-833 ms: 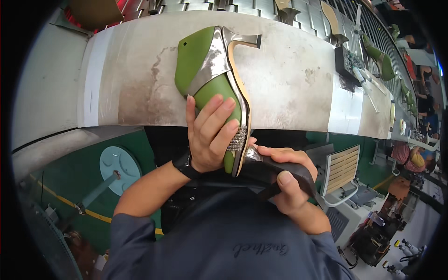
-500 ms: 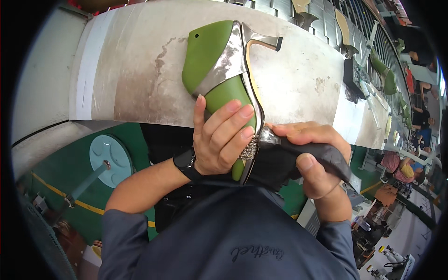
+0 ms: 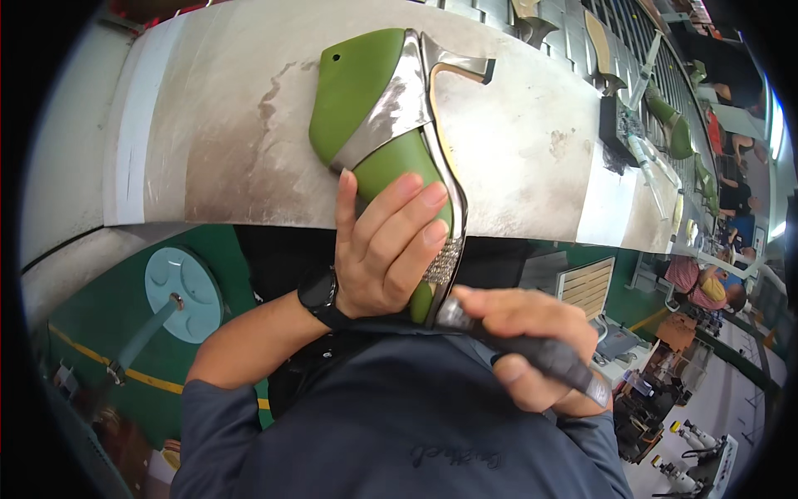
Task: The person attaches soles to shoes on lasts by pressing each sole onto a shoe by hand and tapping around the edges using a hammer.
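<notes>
A silver high-heeled sandal [image 3: 397,104] on a green shoe last [image 3: 353,87] lies on its side, its heel toward the far side and its toe toward my body. My left hand [image 3: 384,245] is wrapped round the forefoot, fingers across the green last. Beside those fingers shows a sparkly toe strap [image 3: 444,262]. In my right hand [image 3: 536,320] is a dark-handled tool [image 3: 553,359] with a rounded metal head. That head rests against or very close to the sole edge at the toe; actual contact cannot be made out.
Under the shoe is a worn, pale padded bench [image 3: 524,166]. A conveyor with more green lasts [image 3: 672,129] and shoe parts runs at the far right, beside a black box [image 3: 619,129]. A light-blue round disc [image 3: 184,293] stands at lower left. People sit farther right.
My right hand has brought the tool down along the sole, from beside the sparkly strap to the toe tip. The shoe and my left hand have shifted slightly left in view.
</notes>
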Demonstrator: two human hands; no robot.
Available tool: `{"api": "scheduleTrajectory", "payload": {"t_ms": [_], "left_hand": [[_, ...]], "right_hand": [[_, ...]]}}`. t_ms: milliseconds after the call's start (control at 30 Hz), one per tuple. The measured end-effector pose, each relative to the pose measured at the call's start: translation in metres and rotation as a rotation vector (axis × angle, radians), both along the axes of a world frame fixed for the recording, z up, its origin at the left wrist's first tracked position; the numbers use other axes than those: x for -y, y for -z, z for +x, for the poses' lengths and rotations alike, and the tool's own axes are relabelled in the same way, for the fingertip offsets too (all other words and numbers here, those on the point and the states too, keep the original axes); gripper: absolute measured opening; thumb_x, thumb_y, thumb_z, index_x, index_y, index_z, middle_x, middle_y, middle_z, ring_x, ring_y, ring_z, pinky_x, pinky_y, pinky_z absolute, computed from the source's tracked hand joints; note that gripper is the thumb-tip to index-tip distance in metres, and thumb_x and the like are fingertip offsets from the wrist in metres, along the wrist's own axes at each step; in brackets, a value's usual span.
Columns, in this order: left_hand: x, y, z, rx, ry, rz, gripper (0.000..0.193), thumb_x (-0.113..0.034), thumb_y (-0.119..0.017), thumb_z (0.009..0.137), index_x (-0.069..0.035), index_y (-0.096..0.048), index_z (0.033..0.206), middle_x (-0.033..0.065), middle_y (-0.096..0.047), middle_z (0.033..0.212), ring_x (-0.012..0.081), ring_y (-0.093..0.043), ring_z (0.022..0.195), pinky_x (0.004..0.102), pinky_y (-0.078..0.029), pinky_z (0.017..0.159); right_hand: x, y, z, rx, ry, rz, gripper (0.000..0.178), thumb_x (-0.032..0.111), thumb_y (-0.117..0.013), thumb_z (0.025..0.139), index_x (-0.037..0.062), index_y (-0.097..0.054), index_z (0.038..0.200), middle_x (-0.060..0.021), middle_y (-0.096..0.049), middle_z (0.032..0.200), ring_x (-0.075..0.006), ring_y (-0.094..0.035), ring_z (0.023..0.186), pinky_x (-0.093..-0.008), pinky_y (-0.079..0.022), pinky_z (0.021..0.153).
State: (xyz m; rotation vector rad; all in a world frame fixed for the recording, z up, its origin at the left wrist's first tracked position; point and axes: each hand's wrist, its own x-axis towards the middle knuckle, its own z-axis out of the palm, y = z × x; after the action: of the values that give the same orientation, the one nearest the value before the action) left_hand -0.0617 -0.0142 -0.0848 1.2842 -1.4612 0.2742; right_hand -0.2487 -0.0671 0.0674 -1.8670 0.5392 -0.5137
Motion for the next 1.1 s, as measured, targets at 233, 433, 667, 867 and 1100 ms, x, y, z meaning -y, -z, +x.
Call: {"api": "scheduleTrajectory", "payload": {"t_ms": [233, 433, 667, 867, 1100], "left_hand": [[-0.003, 0.006, 0.0, 0.018, -0.003, -0.003, 0.032, -0.018, -0.064, 0.103, -0.015, -0.053, 0.133, 0.0071, -0.066, 0.135, 0.0264, -0.062, 0.13, 0.0686, -0.025, 0.126], [0.001, 0.015, -0.004, 0.006, -0.033, -0.04, 0.031, -0.022, -0.063, 0.104, -0.019, -0.054, 0.134, -0.0013, -0.065, 0.135, 0.0216, -0.06, 0.132, 0.0697, -0.02, 0.127], [-0.007, 0.009, 0.003, -0.001, 0.052, 0.016, 0.029, -0.034, -0.061, 0.101, -0.025, -0.056, 0.128, -0.0101, -0.065, 0.133, 0.012, -0.057, 0.133, 0.0665, -0.018, 0.128], [-0.008, 0.01, 0.0, -0.028, 0.073, 0.013, 0.029, -0.036, -0.063, 0.1, -0.026, -0.056, 0.127, -0.0124, -0.064, 0.132, 0.0093, -0.057, 0.134, 0.0655, -0.017, 0.128], [-0.007, 0.015, 0.004, 0.053, 0.051, 0.017, 0.027, -0.03, -0.061, 0.104, -0.024, -0.053, 0.129, -0.0079, -0.065, 0.133, 0.0143, -0.058, 0.134, 0.0702, -0.019, 0.127]], "right_hand": [[0.044, -0.012, 0.026, -0.054, 0.323, 0.454, 0.026, 0.008, -0.066, 0.096, -0.0096, -0.066, 0.114, -0.0285, -0.075, 0.116, -0.0292, -0.073, 0.111, -0.0398, -0.055, 0.104], [0.098, -0.01, 0.049, -0.173, 0.23, 0.586, 0.022, 0.008, -0.067, 0.097, -0.008, -0.07, 0.112, -0.0221, -0.078, 0.111, -0.0241, -0.074, 0.106, -0.0371, -0.056, 0.101], [0.098, 0.018, 0.075, -0.017, 0.315, 0.445, 0.024, 0.006, -0.065, 0.097, -0.0097, -0.066, 0.116, -0.0253, -0.076, 0.115, -0.0271, -0.073, 0.111, -0.0388, -0.055, 0.103], [0.124, 0.006, 0.091, -0.141, 0.225, 0.36, 0.024, 0.008, -0.066, 0.095, -0.0096, -0.069, 0.112, -0.0246, -0.077, 0.111, -0.0269, -0.074, 0.108, -0.0384, -0.056, 0.101], [0.144, 0.001, 0.094, -0.31, 0.126, 0.43, 0.021, 0.013, -0.073, 0.09, -0.0042, -0.075, 0.103, -0.0138, -0.08, 0.101, -0.018, -0.073, 0.096, -0.0329, -0.057, 0.089]]}}
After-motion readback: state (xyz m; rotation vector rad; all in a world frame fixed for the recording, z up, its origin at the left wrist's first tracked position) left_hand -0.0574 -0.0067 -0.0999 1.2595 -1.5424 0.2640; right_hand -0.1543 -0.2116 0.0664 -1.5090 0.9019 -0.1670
